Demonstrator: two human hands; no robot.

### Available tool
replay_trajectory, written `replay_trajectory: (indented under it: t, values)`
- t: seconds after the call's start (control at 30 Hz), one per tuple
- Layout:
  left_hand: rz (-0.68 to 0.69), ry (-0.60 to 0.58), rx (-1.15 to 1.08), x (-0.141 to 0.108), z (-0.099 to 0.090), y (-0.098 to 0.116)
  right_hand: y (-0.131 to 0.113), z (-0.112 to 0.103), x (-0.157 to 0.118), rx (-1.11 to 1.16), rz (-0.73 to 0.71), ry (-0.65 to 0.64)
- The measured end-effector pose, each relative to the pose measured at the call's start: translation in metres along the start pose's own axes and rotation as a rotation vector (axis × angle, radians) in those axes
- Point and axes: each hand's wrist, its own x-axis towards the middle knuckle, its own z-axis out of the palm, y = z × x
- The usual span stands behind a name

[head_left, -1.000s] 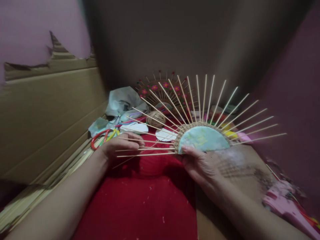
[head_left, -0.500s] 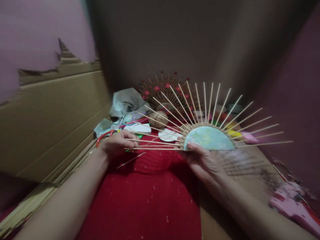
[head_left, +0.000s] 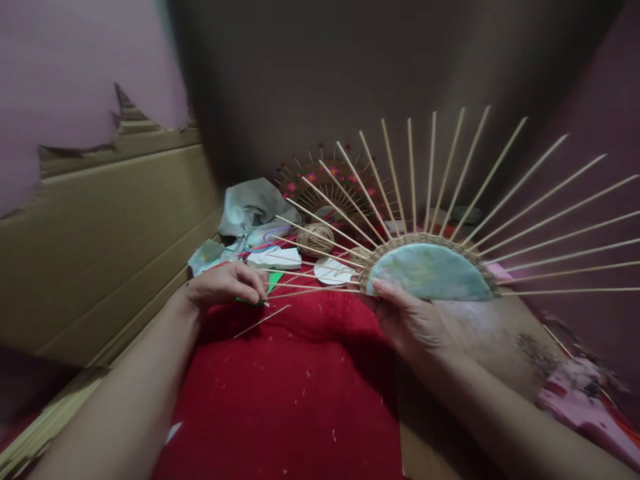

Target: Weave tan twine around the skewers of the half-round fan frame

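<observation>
My right hand (head_left: 413, 323) grips a half-round fan piece by its lower left edge, thumb in front and fingers behind. Pale blue-green fabric (head_left: 435, 273) covers its middle, bordered by a woven twine band (head_left: 417, 241). Thin wooden sticks (head_left: 434, 173) radiate from that band. To the left, my left hand (head_left: 233, 283) is closed, its fingertips pinched by the ends of the lowest sticks. A thin strand, seemingly twine (head_left: 295, 293), runs from these fingers toward the band; its far end is hard to make out.
A ball of twine (head_left: 316, 240) and white cutouts (head_left: 333, 271) lie on red cloth (head_left: 300, 400). Behind stands a flower-decorated fan (head_left: 333, 177). Cardboard (head_left: 125, 233) lines the left side; a pink glue gun (head_left: 583, 413) lies at right. One loose stick (head_left: 263, 321) rests near my left hand.
The fan piece has come closer and tilted, its sticks now reaching higher and farther right. My left hand has shifted slightly left, still pinched.
</observation>
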Motion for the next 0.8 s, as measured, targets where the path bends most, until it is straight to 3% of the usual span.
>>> replay_trajectory:
  t: [0.13,0.27,0.37,0.43,0.53,0.63,0.73,0.8]
  values:
    - [-0.13,-0.074,0.15,0.007,0.013,0.006,-0.007,0.005,-0.002,0.065,0.012,-0.033]
    - [-0.23,-0.006,0.186,0.023,0.049,0.011,-0.012,0.013,-0.008,0.099,0.018,-0.013]
    - [-0.096,0.1,0.456,0.031,0.075,0.022,-0.01,0.016,-0.011,0.1,0.023,-0.01]
    - [0.028,0.101,0.495,0.029,0.086,0.033,-0.008,0.017,-0.012,0.098,0.029,-0.018]
    - [0.124,0.046,0.288,0.022,0.094,0.052,-0.006,0.017,-0.011,0.106,0.024,-0.022]
    - [0.135,0.065,-0.131,0.022,0.109,0.062,-0.005,0.017,-0.009,0.085,-0.003,-0.016]
    - [0.058,0.189,-0.568,0.032,0.134,0.06,-0.004,0.015,-0.007,0.03,0.004,-0.025]
    - [-0.036,0.228,-0.737,0.04,0.149,0.056,-0.003,0.012,-0.006,-0.009,0.002,-0.018]
